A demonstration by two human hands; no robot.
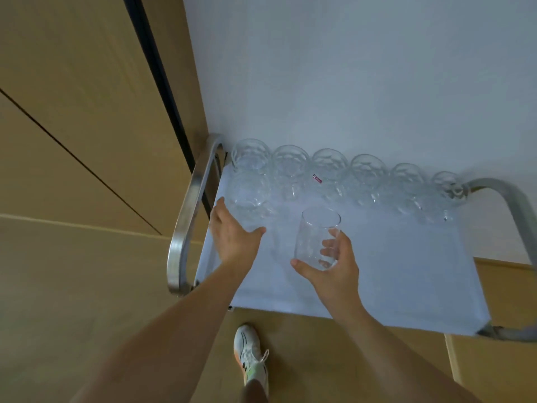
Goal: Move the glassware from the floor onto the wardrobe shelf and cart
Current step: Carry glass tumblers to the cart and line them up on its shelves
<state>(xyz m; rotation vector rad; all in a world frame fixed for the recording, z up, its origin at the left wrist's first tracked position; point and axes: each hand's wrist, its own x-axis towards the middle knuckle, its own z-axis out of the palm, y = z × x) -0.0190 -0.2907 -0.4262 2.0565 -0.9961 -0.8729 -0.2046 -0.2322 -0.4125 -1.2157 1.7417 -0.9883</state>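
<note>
Right hand, low centre of frame: gripped a plain clear tumbler, thumb on its near side, fingers curled round the far side and visible through the glass. Tumbler tilted, mouth pointing toward the top of the frame, held above the cart's pale top; contact with that surface not discernible.

Left hand, just left of the tumbler: fingers straight and together, thumb spread toward the right, nothing held, palm over the left part of the cart top beside a faceted glass.

Row of faceted glasses along the cart's far edge, against the white wall, running from centre left toward the right; one with a small red sticker.

Metal handle at the cart's left end, another at right. Wooden floor at left and bottom. White sneaker at bottom centre.
</note>
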